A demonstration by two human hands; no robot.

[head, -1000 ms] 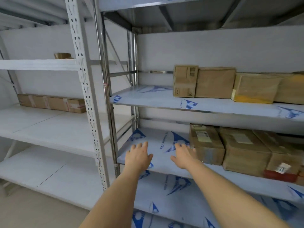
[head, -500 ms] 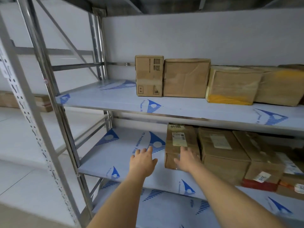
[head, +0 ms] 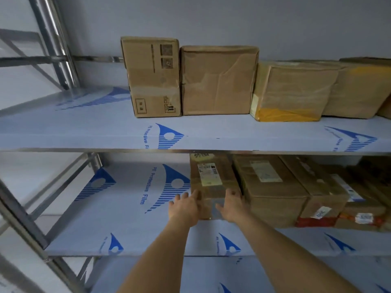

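My left hand (head: 184,208) and right hand (head: 231,206) are both open, fingers spread, at the front corners of the narrow brown cardboard box (head: 213,190), leftmost on the blue-printed middle shelf (head: 127,218). I should press both sides evenly and slide it straight out, not rubbing the neighbouring larger carton (head: 273,193)

grey wall (head: 232,22), metal shelves (head: 84,132) w/ film
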